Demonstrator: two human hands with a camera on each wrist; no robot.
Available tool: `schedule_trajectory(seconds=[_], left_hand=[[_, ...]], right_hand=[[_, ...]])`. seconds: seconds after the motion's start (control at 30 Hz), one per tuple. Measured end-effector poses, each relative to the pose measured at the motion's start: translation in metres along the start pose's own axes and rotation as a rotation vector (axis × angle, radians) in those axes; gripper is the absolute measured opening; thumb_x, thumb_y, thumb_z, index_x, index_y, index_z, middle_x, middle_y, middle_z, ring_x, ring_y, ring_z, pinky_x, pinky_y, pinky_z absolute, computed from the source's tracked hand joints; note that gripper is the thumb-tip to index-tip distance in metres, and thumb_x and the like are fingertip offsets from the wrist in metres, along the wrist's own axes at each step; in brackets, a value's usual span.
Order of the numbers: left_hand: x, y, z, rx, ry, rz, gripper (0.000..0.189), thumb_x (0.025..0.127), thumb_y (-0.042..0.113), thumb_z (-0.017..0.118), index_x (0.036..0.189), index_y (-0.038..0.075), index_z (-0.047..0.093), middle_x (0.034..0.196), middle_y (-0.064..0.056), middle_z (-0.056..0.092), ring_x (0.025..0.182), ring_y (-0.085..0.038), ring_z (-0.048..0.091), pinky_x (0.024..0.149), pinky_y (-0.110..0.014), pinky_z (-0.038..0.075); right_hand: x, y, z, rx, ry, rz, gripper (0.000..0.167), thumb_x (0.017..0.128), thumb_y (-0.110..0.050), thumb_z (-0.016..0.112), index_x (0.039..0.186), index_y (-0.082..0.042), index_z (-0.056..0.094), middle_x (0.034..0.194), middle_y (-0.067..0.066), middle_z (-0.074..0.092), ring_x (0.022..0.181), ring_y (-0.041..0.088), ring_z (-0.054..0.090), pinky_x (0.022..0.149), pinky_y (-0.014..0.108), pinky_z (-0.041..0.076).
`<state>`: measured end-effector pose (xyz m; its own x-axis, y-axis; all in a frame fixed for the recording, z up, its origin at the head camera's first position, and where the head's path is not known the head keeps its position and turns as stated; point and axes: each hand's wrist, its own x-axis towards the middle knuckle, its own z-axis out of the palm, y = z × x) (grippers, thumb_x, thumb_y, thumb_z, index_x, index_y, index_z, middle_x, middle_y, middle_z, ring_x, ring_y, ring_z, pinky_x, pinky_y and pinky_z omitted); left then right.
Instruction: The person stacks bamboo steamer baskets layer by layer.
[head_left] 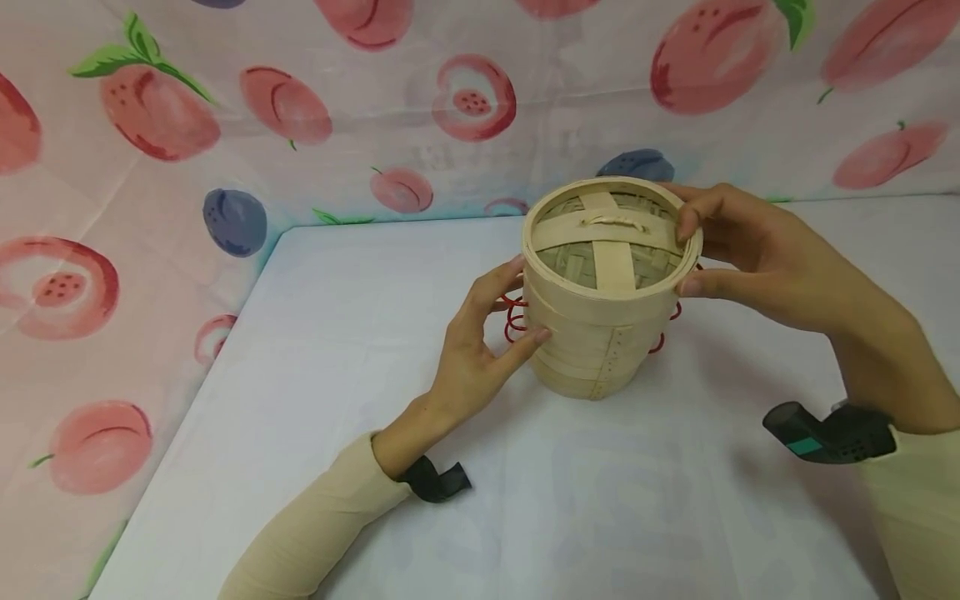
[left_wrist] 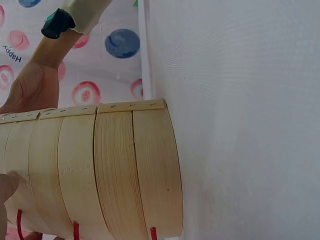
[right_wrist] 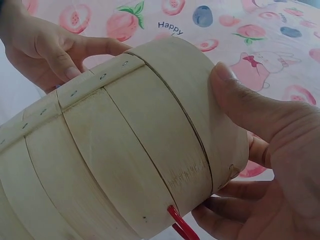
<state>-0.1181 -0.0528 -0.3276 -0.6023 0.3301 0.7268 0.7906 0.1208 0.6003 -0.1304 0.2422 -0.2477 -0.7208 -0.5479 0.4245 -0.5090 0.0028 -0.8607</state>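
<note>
A stacked bamboo steamer stands upright on the white table in the head view. Its round woven lid is on top, with crossed strips and a small loop handle. My left hand holds the stack's left side, thumb on the front wall and fingers reaching behind. At the upper right, my right hand grips the lid by its rim between thumb and fingers. In the right wrist view the lid band sits against the top tier. Red loops stick out from the tiers on both sides.
The white table spreads around the steamer. Behind it and along the left hangs a pink cloth printed with peaches and blue fruit. Each wrist wears a black camera mount, the right one above the table at the right.
</note>
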Motion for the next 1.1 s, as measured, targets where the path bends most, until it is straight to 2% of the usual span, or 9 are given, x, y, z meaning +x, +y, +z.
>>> schedule_trajectory(seconds=[0.17, 0.47, 0.57, 0.8, 1.1], left_hand=[[0.0005, 0.0001, 0.0003, 0.002, 0.000, -0.008, 0.073, 0.079, -0.002, 0.074, 0.141, 0.007, 0.035, 0.139, -0.014, 0.045, 0.121, -0.025, 0.050, 0.089, -0.040, 0.044], [0.0018, 0.0008, -0.0005, 0.002, -0.003, -0.005, 0.075, 0.079, -0.002, 0.075, 0.142, 0.006, 0.034, 0.139, -0.014, 0.045, 0.121, -0.025, 0.050, 0.090, -0.039, 0.044], [0.0016, 0.0016, -0.0005, 0.003, -0.003, -0.008, 0.076, 0.079, -0.002, 0.075, 0.143, 0.006, 0.034, 0.139, -0.014, 0.045, 0.120, -0.025, 0.050, 0.089, -0.040, 0.045], [0.0015, 0.0026, -0.0015, -0.012, -0.010, -0.035, 0.077, 0.078, -0.004, 0.076, 0.142, 0.005, 0.034, 0.141, -0.013, 0.044, 0.122, -0.024, 0.049, 0.086, -0.041, 0.048], [0.0019, 0.0029, -0.0019, -0.026, -0.010, -0.039, 0.077, 0.077, -0.007, 0.075, 0.141, 0.002, 0.034, 0.141, -0.015, 0.043, 0.122, -0.025, 0.049, 0.087, -0.041, 0.049]], right_hand=[[-0.0001, 0.0025, 0.0000, 0.039, -0.003, -0.007, 0.038, 0.074, 0.023, 0.067, 0.104, 0.009, 0.048, 0.142, 0.021, 0.039, 0.129, 0.026, 0.040, 0.096, 0.021, 0.037], [0.0005, 0.0030, 0.0017, 0.087, 0.000, 0.016, 0.037, 0.075, 0.024, 0.066, 0.102, 0.007, 0.048, 0.142, 0.021, 0.037, 0.130, 0.030, 0.036, 0.094, 0.022, 0.041], [0.0002, 0.0038, 0.0019, 0.103, -0.002, 0.001, 0.037, 0.075, 0.023, 0.066, 0.103, 0.009, 0.047, 0.142, 0.022, 0.036, 0.129, 0.030, 0.036, 0.093, 0.022, 0.042], [-0.0009, 0.0007, 0.0046, 0.092, 0.046, 0.063, 0.037, 0.075, 0.022, 0.067, 0.103, 0.010, 0.047, 0.143, 0.021, 0.036, 0.127, 0.030, 0.038, 0.089, 0.021, 0.045], [-0.0009, 0.0005, 0.0021, 0.072, 0.009, 0.046, 0.038, 0.076, 0.020, 0.068, 0.105, 0.005, 0.048, 0.143, 0.017, 0.036, 0.130, 0.027, 0.037, 0.093, 0.019, 0.042]])
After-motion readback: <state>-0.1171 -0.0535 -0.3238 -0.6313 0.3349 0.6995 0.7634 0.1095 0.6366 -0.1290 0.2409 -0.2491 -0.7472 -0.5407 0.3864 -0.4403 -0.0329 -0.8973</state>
